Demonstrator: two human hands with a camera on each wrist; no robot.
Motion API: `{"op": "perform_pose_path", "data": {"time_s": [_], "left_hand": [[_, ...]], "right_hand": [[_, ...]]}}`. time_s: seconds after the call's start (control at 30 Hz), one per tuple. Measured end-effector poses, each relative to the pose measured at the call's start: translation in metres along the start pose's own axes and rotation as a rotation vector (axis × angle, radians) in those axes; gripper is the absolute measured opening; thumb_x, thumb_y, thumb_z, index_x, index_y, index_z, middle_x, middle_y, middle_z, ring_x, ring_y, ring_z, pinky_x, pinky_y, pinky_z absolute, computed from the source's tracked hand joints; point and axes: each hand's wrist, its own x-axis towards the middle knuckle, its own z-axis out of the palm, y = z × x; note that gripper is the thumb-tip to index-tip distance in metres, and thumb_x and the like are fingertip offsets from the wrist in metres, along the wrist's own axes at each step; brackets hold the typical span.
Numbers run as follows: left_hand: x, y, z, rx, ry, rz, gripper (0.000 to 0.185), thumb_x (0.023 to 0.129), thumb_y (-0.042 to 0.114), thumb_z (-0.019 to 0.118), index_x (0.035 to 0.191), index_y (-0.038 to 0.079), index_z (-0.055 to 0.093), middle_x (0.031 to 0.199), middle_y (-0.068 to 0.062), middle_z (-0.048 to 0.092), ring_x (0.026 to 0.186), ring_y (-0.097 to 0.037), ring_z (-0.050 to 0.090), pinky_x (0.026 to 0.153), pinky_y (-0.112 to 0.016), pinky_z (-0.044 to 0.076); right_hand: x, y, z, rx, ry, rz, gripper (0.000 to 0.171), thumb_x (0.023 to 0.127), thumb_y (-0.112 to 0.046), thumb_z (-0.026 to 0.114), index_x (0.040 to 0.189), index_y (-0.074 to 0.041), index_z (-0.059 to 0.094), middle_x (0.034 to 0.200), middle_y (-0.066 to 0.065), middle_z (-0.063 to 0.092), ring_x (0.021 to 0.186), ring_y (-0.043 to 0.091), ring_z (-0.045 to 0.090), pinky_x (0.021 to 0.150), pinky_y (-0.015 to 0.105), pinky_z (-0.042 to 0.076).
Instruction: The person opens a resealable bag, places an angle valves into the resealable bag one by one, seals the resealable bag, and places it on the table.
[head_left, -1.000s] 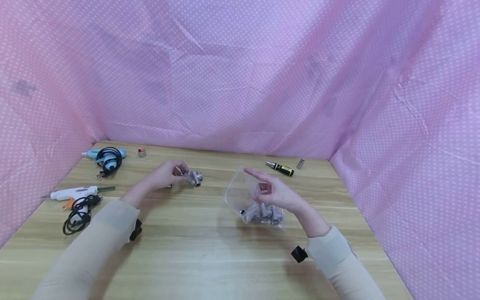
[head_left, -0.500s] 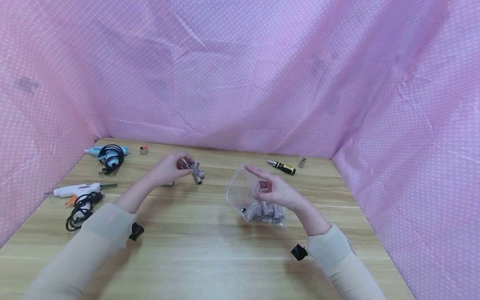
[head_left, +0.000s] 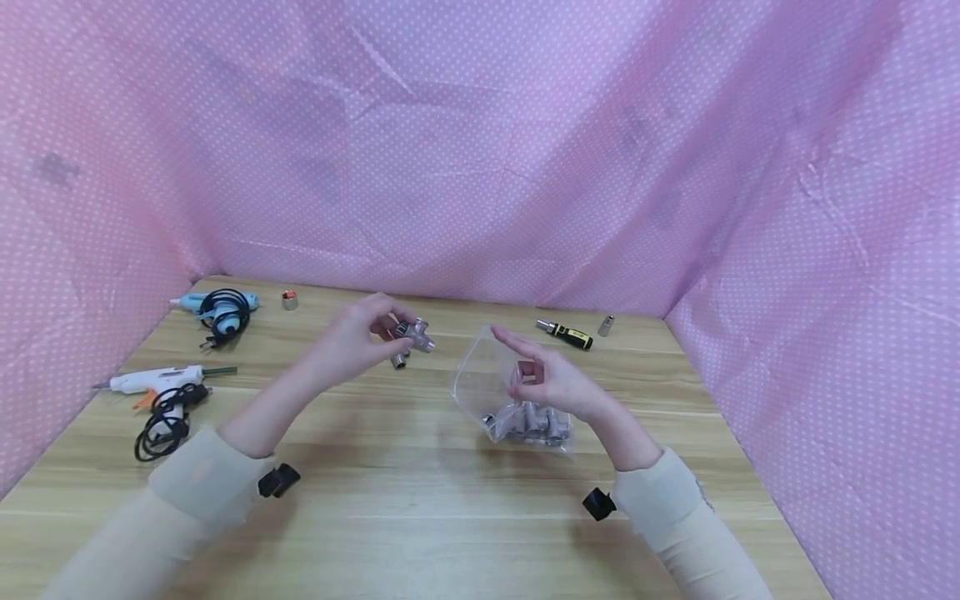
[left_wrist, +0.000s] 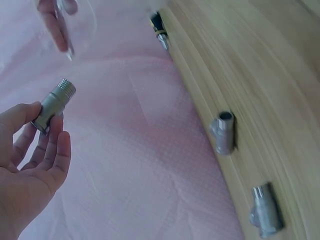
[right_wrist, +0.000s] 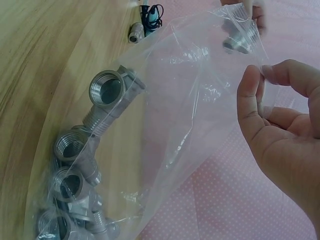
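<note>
1. A light wooden table [head_left: 420, 517] stands inside pink white-dotted cloth walls [head_left: 480, 150].
2. A blue glue gun with a coiled black cord [head_left: 219, 310] lies at the far left.
3. A small silver nut [head_left: 289, 300] sits just beside it.
4. A white glue gun with a black cord [head_left: 153, 392] lies nearer.
5. A black-and-yellow screwdriver [head_left: 566, 334] lies far right, a small silver bit [head_left: 605, 325] beside it.

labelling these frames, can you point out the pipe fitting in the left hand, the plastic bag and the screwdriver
pipe fitting [left_wrist: 54, 104]: left wrist view, on its metal barrel.
plastic bag [right_wrist: 200, 105]: right wrist view, on its clear upper wall.
screwdriver [head_left: 570, 336]: head view, on its black and yellow handle.
</note>
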Motion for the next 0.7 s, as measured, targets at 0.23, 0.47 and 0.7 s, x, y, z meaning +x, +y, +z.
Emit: {"op": "perform_pose_path", "data": {"time_s": [0.23,0.47,0.7], "left_hand": [[-0.005,0.026,0.016,-0.053,0.053,0.082,0.025,0.077,0.005,0.076,0.100,0.008,0.066,0.093,-0.003,0.064,0.074,-0.012,0.061,0.063,-0.028,0.055],[-0.008,0.033,0.045,-0.097,0.037,0.114,0.027,0.076,0.006,0.077,0.100,0.011,0.066,0.096,0.001,0.063,0.076,-0.008,0.061,0.072,-0.024,0.055],[-0.007,0.027,0.072,-0.087,-0.032,0.143,0.027,0.075,0.004,0.077,0.098,0.012,0.065,0.098,0.002,0.063,0.079,-0.008,0.060,0.070,-0.025,0.055]], "right_hand": [[0.000,-0.002,0.000,-0.003,-0.016,0.004,0.083,0.082,0.013,0.057,0.151,-0.015,0.021,0.156,0.007,0.019,0.076,0.013,0.058,0.070,0.037,0.056],[0.006,0.014,-0.002,-0.009,-0.031,-0.012,0.083,0.082,0.012,0.057,0.151,-0.019,0.021,0.155,0.005,0.020,0.076,0.015,0.057,0.070,0.038,0.056],[0.009,0.024,-0.003,0.034,-0.049,-0.038,0.083,0.083,0.010,0.058,0.151,-0.024,0.022,0.153,0.005,0.022,0.077,0.016,0.057,0.069,0.032,0.055]]}}
